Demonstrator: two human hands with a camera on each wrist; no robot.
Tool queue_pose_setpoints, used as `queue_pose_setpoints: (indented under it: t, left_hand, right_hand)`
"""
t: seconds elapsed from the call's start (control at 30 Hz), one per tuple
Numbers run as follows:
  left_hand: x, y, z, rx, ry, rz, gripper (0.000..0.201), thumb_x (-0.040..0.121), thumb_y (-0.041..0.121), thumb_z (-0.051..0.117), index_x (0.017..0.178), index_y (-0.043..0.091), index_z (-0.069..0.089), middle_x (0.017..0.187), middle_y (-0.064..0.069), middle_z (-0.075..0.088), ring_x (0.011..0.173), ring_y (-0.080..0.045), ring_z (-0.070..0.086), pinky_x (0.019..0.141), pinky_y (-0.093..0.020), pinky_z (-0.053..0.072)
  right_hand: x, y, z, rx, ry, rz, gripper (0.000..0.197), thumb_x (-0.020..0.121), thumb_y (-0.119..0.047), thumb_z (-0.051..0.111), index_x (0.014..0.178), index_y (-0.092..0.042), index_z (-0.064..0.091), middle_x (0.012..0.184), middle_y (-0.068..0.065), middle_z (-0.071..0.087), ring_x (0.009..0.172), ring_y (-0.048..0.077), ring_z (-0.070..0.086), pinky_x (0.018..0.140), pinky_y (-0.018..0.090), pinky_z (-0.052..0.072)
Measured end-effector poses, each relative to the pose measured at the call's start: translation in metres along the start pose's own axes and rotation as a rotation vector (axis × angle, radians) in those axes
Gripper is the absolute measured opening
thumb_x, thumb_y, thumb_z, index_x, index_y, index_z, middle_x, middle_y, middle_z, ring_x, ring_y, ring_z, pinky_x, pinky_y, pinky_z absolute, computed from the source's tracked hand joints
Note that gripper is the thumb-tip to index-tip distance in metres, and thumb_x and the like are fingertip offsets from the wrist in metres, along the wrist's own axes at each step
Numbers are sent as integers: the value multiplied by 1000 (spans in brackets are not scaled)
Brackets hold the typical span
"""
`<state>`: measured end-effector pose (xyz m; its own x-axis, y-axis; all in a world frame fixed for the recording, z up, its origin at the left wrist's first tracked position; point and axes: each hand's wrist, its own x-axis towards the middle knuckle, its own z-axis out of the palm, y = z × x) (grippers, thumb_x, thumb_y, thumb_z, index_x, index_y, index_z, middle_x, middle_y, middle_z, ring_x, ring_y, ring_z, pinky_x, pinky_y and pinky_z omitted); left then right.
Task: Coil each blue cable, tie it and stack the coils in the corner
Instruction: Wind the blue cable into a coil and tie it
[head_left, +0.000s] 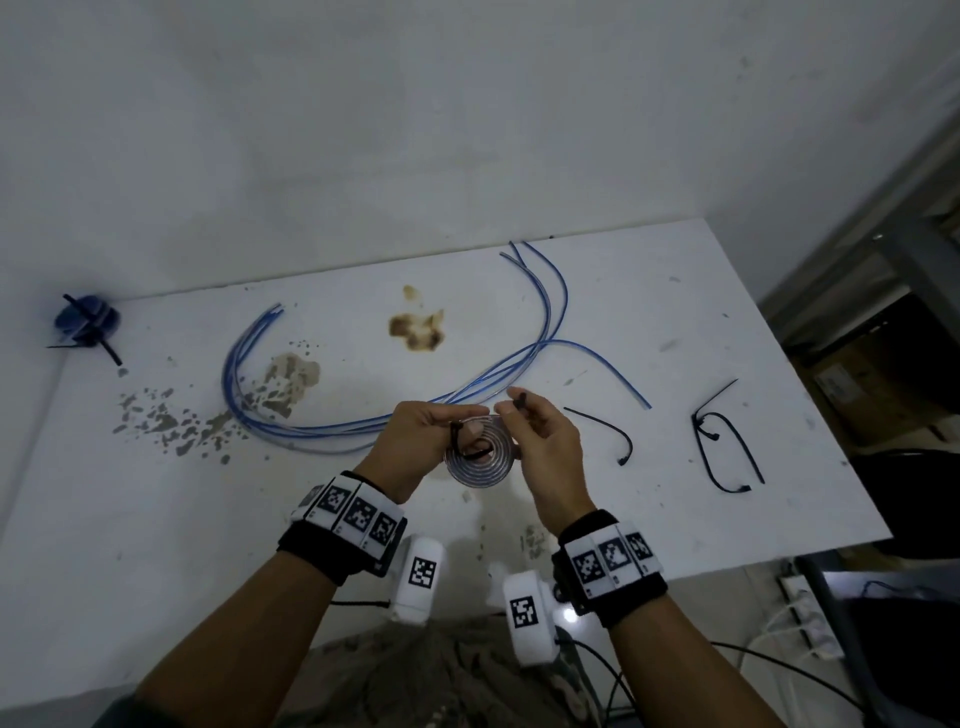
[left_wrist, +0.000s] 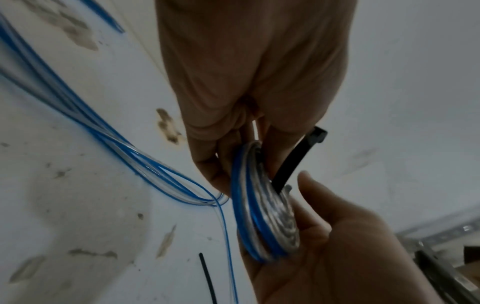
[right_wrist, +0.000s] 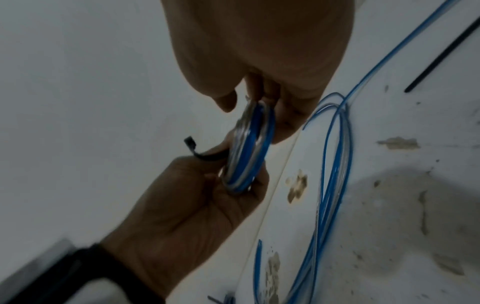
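Between the hands: a flat spiral coil (head_left: 477, 457) of blue cable was held up above the white table (head_left: 675, 322), face toward the head camera.
Left hand: the left hand (head_left: 415, 441) pinched the coil's near-left rim, thumb on the face, fingers behind, probably so the turns could not spring apart.
Zip tie: a black zip tie (left_wrist: 293, 162) ran through the coil's centre and across its face; its square head stood out beside the left thumb, free for the tail to enter.
Right hand: the right hand (head_left: 540, 441) steadied the coil's right edge and pinched a dark tie end (head_left: 519, 401) between thumb and forefinger above the coil.
Step in hand: judging by the grips, the tie was being brought round the turns; it did not look closed yet.
Beyond the hands: loose blue cables (head_left: 363, 415) lay in long arcs on the table, uncoiled, likely kept together so one could be drawn at a time.
Right of the right hand: spare zip ties (head_left: 727, 452) lay within reach, one nearer (head_left: 608, 431) and bent.
Far left of the left hand: finished blue coils (head_left: 85, 319) with tie tails sticking out sat in the corner against the wall (head_left: 467, 130).
Progress: early, by my reading; several cables remained.
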<state>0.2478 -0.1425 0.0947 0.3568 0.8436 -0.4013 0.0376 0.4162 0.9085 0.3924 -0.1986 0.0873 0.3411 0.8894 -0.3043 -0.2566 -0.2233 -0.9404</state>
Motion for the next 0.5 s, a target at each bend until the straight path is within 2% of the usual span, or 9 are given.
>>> queue_pose_setpoints:
  t: [0.07, 0.1, 0.17, 0.2, 0.27, 0.33, 0.4, 0.47, 0.5]
  left_hand:
    - [-1, 4, -2, -39, -2, -48, 27, 85, -8, 65, 112, -10, 67, 90, -20, 72, 73, -20, 70, 68, -24, 58]
    - [-1, 5, -3, -41, -12, -69, 26, 85, -8, 66, 111, -10, 68, 90, -21, 72, 73, -20, 70, 67, -24, 58]
    - [-1, 8, -3, -4, -33, -94, 21, 83, -7, 68, 104, -6, 72, 90, -21, 73, 74, -21, 70, 68, -26, 59]
    - [-1, 10, -3, 24, -49, -97, 20, 84, -9, 67, 101, -2, 74, 90, -20, 73, 77, -22, 70, 71, -29, 60]
    - [0, 11, -2, 73, -106, -74, 31, 84, -17, 59, 103, 1, 75, 97, -21, 73, 86, -25, 70, 79, -34, 61]
    - [-2, 13, 1, 101, -159, -47, 37, 84, -20, 54, 106, 1, 74, 100, -22, 73, 90, -26, 70, 76, -32, 59]
    - [-4, 14, 3, 111, -154, -32, 29, 83, -20, 53, 99, -7, 73, 90, -19, 71, 82, -25, 68, 70, -27, 56]
    - [-7, 14, 5, 93, -126, -32, 21, 82, -20, 55, 90, -11, 72, 79, -17, 69, 74, -25, 65, 65, -25, 55]
    - [-8, 13, 5, 68, -115, -26, 18, 83, -18, 58, 93, -10, 72, 78, -16, 70, 72, -24, 65, 65, -25, 55]
  right_hand:
    - [3, -3, -11, -42, -119, -67, 40, 91, -14, 70, 128, -20, 59, 107, 2, 67, 96, 12, 67, 85, 35, 57]
    - [3, -6, -15, -120, -192, -135, 44, 90, -15, 71, 131, -22, 58, 111, 1, 65, 99, 12, 65, 82, 31, 57]
    - [5, -15, -20, -299, -336, -279, 37, 88, -21, 74, 124, -26, 66, 115, -2, 61, 99, 13, 61, 75, 27, 53]
    - [7, -19, -20, -366, -396, -316, 32, 88, -23, 75, 118, -26, 70, 112, -4, 60, 95, 11, 58, 74, 24, 50]
    - [10, -27, -17, -448, -493, -352, 28, 86, -25, 76, 114, -29, 74, 100, -5, 61, 89, 9, 55, 76, 20, 45]
    - [11, -29, -11, -479, -501, -384, 26, 84, -25, 77, 110, -29, 76, 88, -4, 62, 86, 9, 55, 78, 19, 42]
    - [10, -29, -6, -465, -440, -382, 17, 83, -21, 78, 100, -22, 78, 78, -8, 61, 79, 6, 56, 74, 18, 42]
    - [12, -28, -5, -419, -372, -309, 4, 85, -19, 77, 89, -18, 77, 74, -8, 66, 73, 6, 60, 69, 22, 47]
    - [13, -28, -6, -354, -331, -241, 2, 87, -18, 75, 86, -17, 76, 74, -6, 69, 73, 7, 62, 67, 24, 49]
